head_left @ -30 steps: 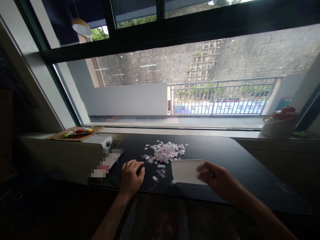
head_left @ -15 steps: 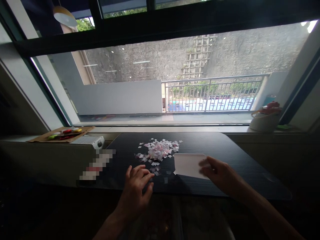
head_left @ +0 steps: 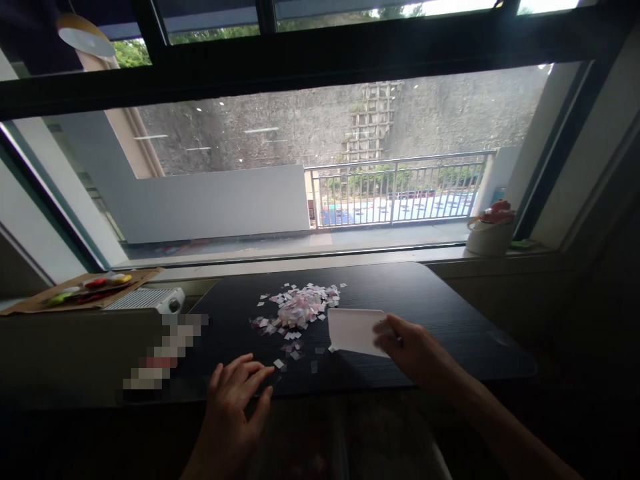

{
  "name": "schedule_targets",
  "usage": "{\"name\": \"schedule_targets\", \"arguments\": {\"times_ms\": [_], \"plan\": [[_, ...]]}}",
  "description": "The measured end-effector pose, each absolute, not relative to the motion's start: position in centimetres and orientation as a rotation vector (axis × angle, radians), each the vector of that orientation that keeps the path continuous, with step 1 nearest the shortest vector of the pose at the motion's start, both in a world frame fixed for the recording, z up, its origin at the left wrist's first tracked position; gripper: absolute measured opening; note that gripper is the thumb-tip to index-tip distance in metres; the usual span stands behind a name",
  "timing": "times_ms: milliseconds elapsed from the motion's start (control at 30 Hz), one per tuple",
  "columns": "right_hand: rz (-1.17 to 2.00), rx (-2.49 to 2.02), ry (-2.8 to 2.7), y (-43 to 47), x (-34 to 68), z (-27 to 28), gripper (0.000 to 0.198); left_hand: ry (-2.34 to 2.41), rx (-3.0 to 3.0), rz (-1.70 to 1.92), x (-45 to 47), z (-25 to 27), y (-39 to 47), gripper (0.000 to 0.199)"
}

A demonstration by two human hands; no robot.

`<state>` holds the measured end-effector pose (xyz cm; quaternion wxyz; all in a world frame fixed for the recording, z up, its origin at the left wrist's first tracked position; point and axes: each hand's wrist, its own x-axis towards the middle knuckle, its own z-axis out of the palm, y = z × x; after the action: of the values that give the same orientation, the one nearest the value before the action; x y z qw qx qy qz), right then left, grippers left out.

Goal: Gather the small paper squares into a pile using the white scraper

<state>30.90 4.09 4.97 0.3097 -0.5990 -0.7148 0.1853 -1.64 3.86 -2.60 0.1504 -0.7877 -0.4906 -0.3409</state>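
Observation:
A heap of small white and pinkish square paper pieces (head_left: pixel 301 305) lies on the dark table, with several loose pieces scattered in front of it. My left hand (head_left: pixel 239 393) hovers at the near edge, fingers spread and nothing in them. Just off its index fingertip lies one small white piece (head_left: pixel 279 364). To the right of the heap, a white rectangular card (head_left: pixel 353 330) is tilted up from the tabletop. My right hand (head_left: pixel 407 340) grips the card by its right end, fingers bent over its face and slightly blurred. The card's underside is hidden.
The dark table (head_left: pixel 450 333) stands against a wide window. A white jug with a red top (head_left: pixel 490 230) is on the sill at right. At left are a white heater (head_left: pixel 150 300) and brown paper (head_left: pixel 30 300) bearing colourful items. A blurred-out patch covers the table's left edge.
The view has swung to the right. My left hand has drawn back toward the near left, away from the heap, and a white piece now shows by its fingertip. My right hand still holds the card.

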Motion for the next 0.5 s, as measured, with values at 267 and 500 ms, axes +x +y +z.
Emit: {"name": "schedule_targets", "arguments": {"times_ms": [267, 500], "plan": [[0.611, -1.6, -1.713, 1.8, 38.3, 4.2, 0.016, -1.293, -2.193, -0.949, -3.0, -2.4, 2.3, 0.022], [0.924, -1.537, -1.441, 4.8, 40.3, 1.4, 0.017, -1.213, -2.208, -0.953, -4.1, -3.1, 2.1, 0.024]]}}
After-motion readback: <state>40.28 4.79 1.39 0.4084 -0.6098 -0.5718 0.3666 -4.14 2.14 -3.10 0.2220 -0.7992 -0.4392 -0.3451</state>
